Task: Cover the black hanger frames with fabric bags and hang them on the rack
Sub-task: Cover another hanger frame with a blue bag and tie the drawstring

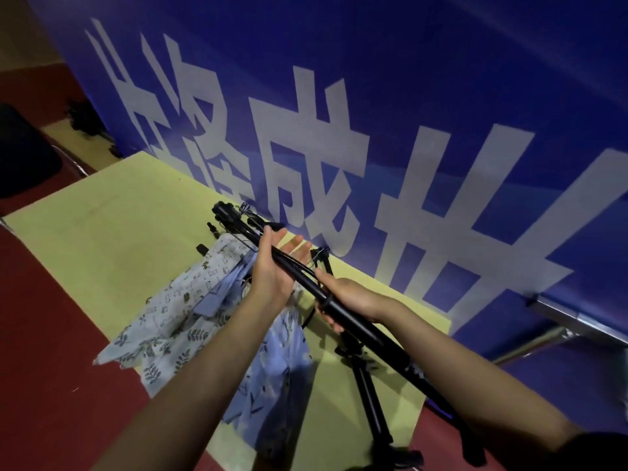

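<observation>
Yellow-green table top [112, 232] against blue banner. On it: patterned fabric bags [176, 321] heaped at near edge, overhanging; black tripod-like stand [365, 379] at right.

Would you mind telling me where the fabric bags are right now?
In the head view, the fabric bags hang left of centre under the black rack bar, in front of the yellow mat.

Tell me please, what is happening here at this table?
A person stands at a yellow-green table before a blue banner with white characters. The left hand, palm open, supports a long black rod of a rack or stand, while the right hand grips it nearer the body. Patterned light-blue fabric bags hang below the rod, near its far end. Whether hanger frames sit inside them cannot be told.
</observation>
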The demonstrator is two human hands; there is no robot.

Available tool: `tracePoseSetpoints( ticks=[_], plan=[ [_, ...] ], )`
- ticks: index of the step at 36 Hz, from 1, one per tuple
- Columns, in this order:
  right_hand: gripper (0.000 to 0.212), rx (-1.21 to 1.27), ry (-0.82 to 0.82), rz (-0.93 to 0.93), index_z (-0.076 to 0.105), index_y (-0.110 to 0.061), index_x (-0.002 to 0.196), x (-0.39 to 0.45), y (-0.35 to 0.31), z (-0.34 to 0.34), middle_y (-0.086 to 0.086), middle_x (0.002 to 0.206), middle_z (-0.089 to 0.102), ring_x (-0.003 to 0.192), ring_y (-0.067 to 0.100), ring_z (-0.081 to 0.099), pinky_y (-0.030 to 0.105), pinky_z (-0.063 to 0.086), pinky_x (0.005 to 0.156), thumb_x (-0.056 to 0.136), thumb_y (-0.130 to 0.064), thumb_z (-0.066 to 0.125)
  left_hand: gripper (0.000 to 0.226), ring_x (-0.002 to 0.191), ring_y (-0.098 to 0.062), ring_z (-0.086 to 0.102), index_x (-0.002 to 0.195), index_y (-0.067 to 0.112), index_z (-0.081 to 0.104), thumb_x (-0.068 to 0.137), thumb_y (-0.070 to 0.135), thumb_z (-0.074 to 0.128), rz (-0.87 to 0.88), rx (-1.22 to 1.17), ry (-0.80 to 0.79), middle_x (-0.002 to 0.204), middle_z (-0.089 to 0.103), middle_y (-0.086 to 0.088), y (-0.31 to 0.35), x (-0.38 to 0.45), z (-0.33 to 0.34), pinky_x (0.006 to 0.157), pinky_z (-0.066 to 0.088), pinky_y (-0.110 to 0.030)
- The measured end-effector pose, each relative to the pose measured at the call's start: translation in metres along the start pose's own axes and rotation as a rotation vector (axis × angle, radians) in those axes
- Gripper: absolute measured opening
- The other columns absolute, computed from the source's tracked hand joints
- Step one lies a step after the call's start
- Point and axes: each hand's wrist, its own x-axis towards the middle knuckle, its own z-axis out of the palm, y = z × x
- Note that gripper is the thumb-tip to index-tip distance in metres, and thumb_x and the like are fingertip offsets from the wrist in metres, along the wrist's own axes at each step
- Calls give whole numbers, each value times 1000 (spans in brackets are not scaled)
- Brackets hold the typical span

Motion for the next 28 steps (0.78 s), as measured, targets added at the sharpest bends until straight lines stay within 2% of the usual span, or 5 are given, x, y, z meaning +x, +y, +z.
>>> tracePoseSetpoints(
  ticks=[3,6,11,20,28],
  plan=[
    [70,-95,52,2,65,-8,92,7,8,-1,12,77,68,68,23,67,30,56,72,94,-68,28,34,46,-11,45,78,15,49,97,42,50,-8,-84,32,53,45,4,1,9,-3,59,47,-25],
    [69,-301,130,-5,70,-19,107,13,25,-8,1,112,67,103,15,61,29,42,98,93,-69,26,34,40,-9,38,71,18,43,97,37,54,0,-88,78,49,40,6,8,18,-5,51,44,-21],
    [38,-436,261,52,63,-21,101,7,71,-29,-3,103,64,101,18,58,31,43,90,99,-51,40,31,46,-11,40,71,16,46,95,30,59,35,-46,164,52,41,4,23,38,-17,54,43,-25],
    [34,-525,769,115,64,-3,89,-23,136,-63,13,90,66,81,29,59,38,46,73,100,-25,40,45,36,-9,43,61,19,36,102,37,45,-90,-211,208,40,39,7,24,43,-39,61,44,-23],
    [23,-539,1190,-49,65,-3,108,-44,147,-49,11,113,58,118,25,43,36,38,96,94,-19,55,47,41,-10,42,60,18,37,101,39,45,-107,-243,241,43,39,5,10,24,-40,65,47,-26]
  ],
)
